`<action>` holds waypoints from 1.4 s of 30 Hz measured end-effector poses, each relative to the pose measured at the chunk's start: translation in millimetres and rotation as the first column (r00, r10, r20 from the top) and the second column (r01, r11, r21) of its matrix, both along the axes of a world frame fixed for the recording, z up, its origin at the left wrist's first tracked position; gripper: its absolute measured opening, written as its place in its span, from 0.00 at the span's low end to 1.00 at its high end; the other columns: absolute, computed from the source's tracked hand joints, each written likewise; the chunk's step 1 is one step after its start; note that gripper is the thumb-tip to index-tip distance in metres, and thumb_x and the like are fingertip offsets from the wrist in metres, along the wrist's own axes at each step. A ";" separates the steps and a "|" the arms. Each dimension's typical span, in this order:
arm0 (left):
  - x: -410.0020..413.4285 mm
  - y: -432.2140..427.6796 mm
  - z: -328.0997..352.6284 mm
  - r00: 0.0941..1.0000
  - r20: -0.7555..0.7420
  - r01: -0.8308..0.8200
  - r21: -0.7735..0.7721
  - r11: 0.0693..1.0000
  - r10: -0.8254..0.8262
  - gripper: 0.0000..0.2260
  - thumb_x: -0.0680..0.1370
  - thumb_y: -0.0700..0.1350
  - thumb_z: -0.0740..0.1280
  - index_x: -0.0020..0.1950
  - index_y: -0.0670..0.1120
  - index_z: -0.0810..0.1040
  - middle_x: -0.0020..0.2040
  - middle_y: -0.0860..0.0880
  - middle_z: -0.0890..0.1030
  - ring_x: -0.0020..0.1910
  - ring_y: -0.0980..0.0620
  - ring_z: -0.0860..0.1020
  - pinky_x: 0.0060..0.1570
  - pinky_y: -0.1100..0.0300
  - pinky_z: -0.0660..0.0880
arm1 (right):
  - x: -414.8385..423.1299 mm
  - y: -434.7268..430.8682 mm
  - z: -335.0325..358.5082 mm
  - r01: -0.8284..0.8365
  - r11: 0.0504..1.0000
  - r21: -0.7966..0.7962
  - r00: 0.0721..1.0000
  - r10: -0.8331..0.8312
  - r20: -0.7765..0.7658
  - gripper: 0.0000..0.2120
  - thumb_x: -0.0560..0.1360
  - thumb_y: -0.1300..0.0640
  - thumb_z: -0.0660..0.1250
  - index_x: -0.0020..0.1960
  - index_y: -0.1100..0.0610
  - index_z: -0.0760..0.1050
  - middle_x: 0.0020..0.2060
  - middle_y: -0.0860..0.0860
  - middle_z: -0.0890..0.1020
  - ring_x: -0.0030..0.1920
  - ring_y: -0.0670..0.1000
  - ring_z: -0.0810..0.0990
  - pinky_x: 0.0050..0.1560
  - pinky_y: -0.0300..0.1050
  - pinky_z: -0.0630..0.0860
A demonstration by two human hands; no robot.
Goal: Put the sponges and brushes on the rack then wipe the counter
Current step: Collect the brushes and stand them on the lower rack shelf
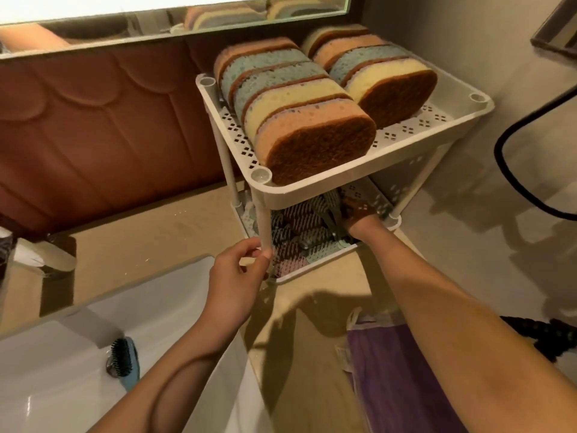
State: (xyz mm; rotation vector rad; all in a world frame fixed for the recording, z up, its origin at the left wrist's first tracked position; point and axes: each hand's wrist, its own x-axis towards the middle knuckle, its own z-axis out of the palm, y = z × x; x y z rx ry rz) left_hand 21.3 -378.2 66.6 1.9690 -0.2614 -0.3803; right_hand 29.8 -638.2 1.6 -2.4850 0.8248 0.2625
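A brush (122, 359) lies in the sink (46, 379) at left, the left hand (237, 271) grips the front post of the rack (312, 184), whose top shelf carries the sponges (299, 98) on edge, and the right hand (359, 221) reaches among brushes (296, 226) on the lower shelf, fingers hidden, grasp indeterminable.

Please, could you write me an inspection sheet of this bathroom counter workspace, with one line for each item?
Surface: beige counter with a white sink set in it.
Job's things: pastel oval sponges stand in two rows on the top shelf of the white plastic two-tier rack; brushes fill the lower shelf; one blue-handled brush lies in the sink; purple cloth lies on the counter.
Clutter: nothing seen.
Hands: left hand grips the rack's front post; right hand reaches into the lower shelf, fingers hidden.
Cables: black cable loops at right.
Surroundings: mirror, brown tiled wall.
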 end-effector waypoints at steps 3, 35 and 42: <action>-1.0 0.1 1.1 1.000 -0.011 -0.013 -0.026 1.000 0.013 0.09 0.77 0.46 0.65 0.55 0.49 0.80 0.48 0.50 0.81 0.44 0.48 0.79 0.46 0.48 0.76 | -3.6 3.8 -1.8 0.069 0.995 -0.066 0.996 -0.065 0.060 0.20 0.80 0.59 0.56 0.71 0.60 0.65 0.71 0.58 0.67 0.71 0.58 0.64 0.71 0.47 0.59; -66.5 273.6 -66.2 0.900 -0.423 0.010 0.258 0.966 0.104 0.05 0.78 0.40 0.62 0.44 0.44 0.76 0.39 0.49 0.76 0.35 0.54 0.71 0.33 0.68 0.65 | -97.6 343.3 -20.7 -0.245 0.791 0.561 0.970 0.197 0.146 0.08 0.76 0.55 0.65 0.53 0.54 0.77 0.43 0.48 0.78 0.44 0.49 0.78 0.43 0.38 0.75; -60.8 307.8 -108.2 0.750 -0.601 -0.158 0.244 0.957 0.277 0.03 0.79 0.43 0.63 0.51 0.47 0.74 0.43 0.53 0.74 0.43 0.53 0.73 0.39 0.65 0.70 | -66.1 403.7 -66.4 -0.269 0.848 0.456 0.934 0.346 -0.092 0.14 0.74 0.55 0.66 0.58 0.58 0.75 0.52 0.53 0.80 0.50 0.51 0.78 0.51 0.44 0.74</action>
